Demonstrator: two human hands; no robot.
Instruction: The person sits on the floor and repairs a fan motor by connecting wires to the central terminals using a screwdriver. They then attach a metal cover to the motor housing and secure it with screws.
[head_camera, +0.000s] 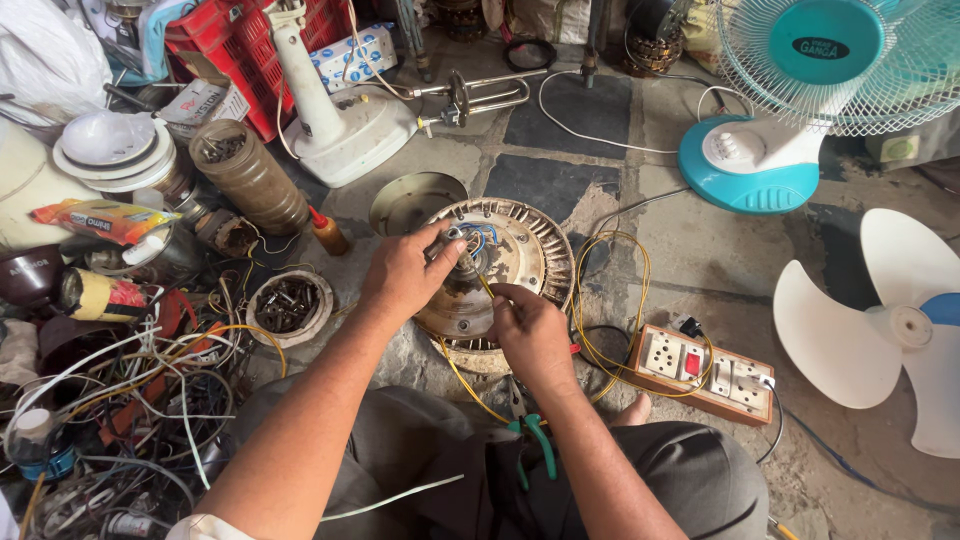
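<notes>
Ceiling-fan motor (520, 255) lies flat on the stone floor (690, 250) between the knees | left hand (405, 275) closed on its centre hub, steadying it | right hand (530, 335) pinches a yellow wire (487, 288) at the hub | green pliers (535, 435) rest on the lap, within reach.

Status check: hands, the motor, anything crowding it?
Left hand on motor hub wires. Right hand gripping yellow wire. Fan motor on floor. Pliers on lap.

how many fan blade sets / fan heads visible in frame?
2. A caged teal table fan stands at top right; a loose white three-blade set lies on the floor at right. The motor under both hands has no blades. Clutter on the left may hide more.
</notes>
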